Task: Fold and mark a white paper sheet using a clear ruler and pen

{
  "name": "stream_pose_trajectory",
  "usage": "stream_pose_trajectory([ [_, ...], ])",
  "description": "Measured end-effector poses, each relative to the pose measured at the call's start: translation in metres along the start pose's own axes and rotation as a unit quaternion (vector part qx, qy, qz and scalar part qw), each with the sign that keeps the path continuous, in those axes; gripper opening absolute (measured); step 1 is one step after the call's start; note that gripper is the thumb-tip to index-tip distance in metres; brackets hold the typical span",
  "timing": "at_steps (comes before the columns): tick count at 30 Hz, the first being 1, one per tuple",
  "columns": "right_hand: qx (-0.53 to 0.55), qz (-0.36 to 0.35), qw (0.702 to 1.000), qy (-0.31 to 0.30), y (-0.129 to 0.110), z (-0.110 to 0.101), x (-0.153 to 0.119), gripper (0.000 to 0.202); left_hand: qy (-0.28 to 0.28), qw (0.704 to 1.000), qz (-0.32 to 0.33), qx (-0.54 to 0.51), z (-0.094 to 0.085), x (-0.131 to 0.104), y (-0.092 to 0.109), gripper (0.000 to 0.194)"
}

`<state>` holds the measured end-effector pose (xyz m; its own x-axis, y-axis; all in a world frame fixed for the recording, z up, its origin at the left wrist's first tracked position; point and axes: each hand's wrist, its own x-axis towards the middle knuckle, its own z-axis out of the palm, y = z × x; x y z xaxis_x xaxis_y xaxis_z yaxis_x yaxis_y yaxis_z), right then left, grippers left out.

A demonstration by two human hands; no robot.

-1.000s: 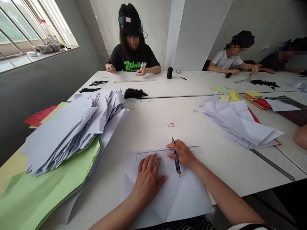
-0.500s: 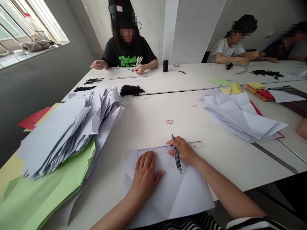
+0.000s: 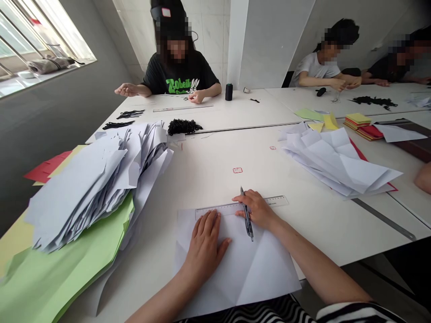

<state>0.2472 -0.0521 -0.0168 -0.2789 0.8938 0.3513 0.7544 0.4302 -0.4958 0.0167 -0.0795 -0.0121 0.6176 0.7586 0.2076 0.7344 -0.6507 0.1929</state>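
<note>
A creased white sheet of paper [image 3: 266, 273] lies in front of me at the table's near edge. Across its top edge rests a clear plastic ruler [image 3: 276, 201], reaching past the paper on the right. My left hand [image 3: 207, 244] lies flat on the sheet, fingers stretched and their tips at the ruler's lower edge. In my right hand [image 3: 257, 210] is a pen [image 3: 248, 222], held slantwise with its tip pointing away from me. The fingers of that hand also touch the ruler, and part of it is hidden under them.
To the left is a thick pile of white paper [image 3: 81, 193] over green paper [image 3: 84, 260]. At right lie folded white sheets [image 3: 340, 161] and a metal ruler [image 3: 387, 220]. A bundle of black cord [image 3: 184, 127] and a thread spool [image 3: 229, 92] are farther back. People sit opposite.
The ruler has slid slightly to the right along the paper's top edge. My hands keep almost the same place. The person opposite has moved one hand outward to the left.
</note>
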Motion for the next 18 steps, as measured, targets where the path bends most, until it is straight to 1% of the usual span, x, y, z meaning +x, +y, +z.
stream_pose_trajectory([
  [18, 0.03, 0.01, 1.0, 0.0, 0.0024, -0.0003, -0.0012, 0.037, -0.003, 1.0, 0.003, -0.015, 0.0003, 0.0006, 0.0002, 0.059],
])
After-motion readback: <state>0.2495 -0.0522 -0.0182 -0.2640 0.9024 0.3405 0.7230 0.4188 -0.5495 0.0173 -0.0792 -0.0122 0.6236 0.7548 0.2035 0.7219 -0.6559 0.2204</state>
